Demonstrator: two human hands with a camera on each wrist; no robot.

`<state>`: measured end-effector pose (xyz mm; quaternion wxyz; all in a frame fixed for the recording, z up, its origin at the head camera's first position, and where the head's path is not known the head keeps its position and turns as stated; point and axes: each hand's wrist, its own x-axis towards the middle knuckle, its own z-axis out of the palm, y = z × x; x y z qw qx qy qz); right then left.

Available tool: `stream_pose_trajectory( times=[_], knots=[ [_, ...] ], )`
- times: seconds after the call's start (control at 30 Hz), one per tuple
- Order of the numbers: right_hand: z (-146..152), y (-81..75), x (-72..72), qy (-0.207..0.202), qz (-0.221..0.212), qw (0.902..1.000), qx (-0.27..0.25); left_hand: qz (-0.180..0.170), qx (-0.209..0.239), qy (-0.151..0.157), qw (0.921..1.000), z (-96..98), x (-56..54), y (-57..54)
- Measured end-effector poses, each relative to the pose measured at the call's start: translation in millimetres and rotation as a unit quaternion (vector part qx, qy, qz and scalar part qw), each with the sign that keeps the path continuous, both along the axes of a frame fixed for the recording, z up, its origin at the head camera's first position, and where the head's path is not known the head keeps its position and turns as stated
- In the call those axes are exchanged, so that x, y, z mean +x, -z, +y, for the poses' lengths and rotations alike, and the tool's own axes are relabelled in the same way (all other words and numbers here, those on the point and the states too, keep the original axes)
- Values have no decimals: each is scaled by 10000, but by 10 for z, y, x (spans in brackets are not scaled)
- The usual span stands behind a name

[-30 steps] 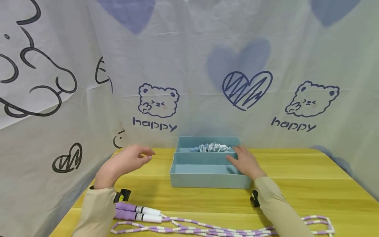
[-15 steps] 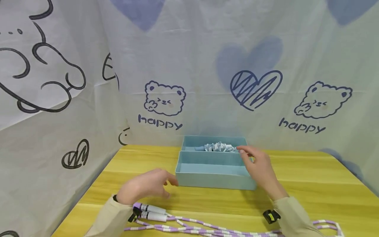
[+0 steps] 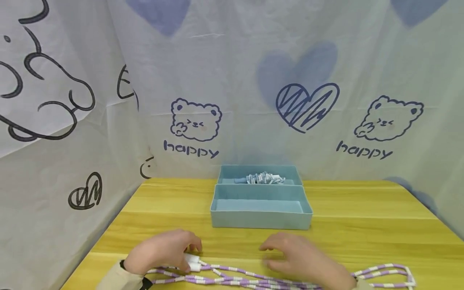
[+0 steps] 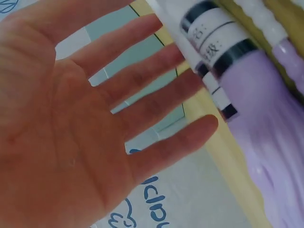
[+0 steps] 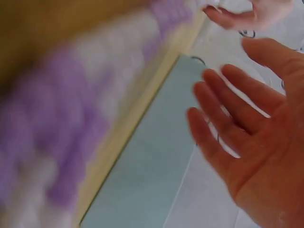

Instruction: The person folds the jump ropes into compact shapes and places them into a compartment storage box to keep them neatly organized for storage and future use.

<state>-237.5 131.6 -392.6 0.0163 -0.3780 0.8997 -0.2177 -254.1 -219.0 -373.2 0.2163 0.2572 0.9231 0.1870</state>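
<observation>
A purple-and-white beaded jump rope (image 3: 250,270) lies folded along the table's near edge. Over its handles is my left hand (image 3: 163,250), which hides most of them in the head view. The left wrist view shows that hand's fingers spread and straight, right beside the purple handle (image 4: 254,90) with its white, black-banded end. My right hand (image 3: 299,257) hovers over the rope's middle, fingers loosely extended and nothing in its palm. Farther back stands a light blue two-compartment box (image 3: 261,220); a bundled blue-and-white jump rope (image 3: 262,178) lies in its rear compartment.
The yellow wood-grain table (image 3: 366,225) carries everything. Behind it and at the left hangs a pale cloth (image 3: 239,80) printed with bears and hearts, close behind the box. At the right, the rope's looped end (image 3: 391,274) reaches past my right wrist.
Both hands have come back toward the near edge: the left from beside the box to the rope handles, the right from the box's right end to above the beaded rope.
</observation>
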Motion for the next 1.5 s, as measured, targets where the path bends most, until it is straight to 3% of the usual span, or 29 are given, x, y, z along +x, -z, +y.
stream_pose_trajectory(
  times=[0.1,0.23,0.37,0.47,0.6,0.7,0.8,0.83,0.9,0.97,1.07,1.1,1.2,1.27,1.37,1.43,1.5],
  knots=[
    [-40,43,53,112,-784,9957,478,434,-263,88,9987,25,23,45],
    [-82,73,98,250,-1524,9861,608,896,-706,192,9933,77,47,100],
    [-97,98,114,227,-1755,9826,561,959,-651,231,9930,109,49,149],
    [-116,109,109,133,-1642,9849,524,980,-380,406,9936,144,44,139],
    [-173,78,104,291,-1581,9864,347,1264,-149,672,9896,290,65,15],
    [-229,31,115,456,-1837,9819,-55,1811,-155,911,9791,495,110,-120],
    [-280,17,122,181,-2038,9762,-713,2160,-212,1174,9691,735,155,-250],
    [-292,16,119,33,-2106,9726,-981,2198,-235,1259,9671,817,162,-286],
    [-306,21,104,-355,-2343,9565,-1702,2190,-203,1371,9658,959,163,-343],
    [-302,8,78,-700,-2644,9280,-2529,2151,-62,1410,9663,1066,138,-394],
    [-251,-70,33,-968,-3105,8717,-3665,1861,364,1343,9726,1138,54,-477],
    [-222,-112,18,-970,-3190,8571,-3928,1744,543,1315,9743,1139,19,-509],
    [-118,-257,-13,-708,-3313,8294,-4442,1492,886,1225,9772,1080,-84,-606],
    [-37,-351,-30,-454,-3299,8211,-4636,1478,973,1112,9779,1003,-142,-659],
    [76,-456,-54,-261,-3106,8240,-4732,1554,917,895,9795,851,-192,-725],
    [145,-511,-67,-68,-3006,8347,-4614,1497,975,783,9808,756,-212,-758],
    [217,-554,-85,96,-2951,8517,-4330,1434,1039,754,9813,674,-226,-785]
  ],
)
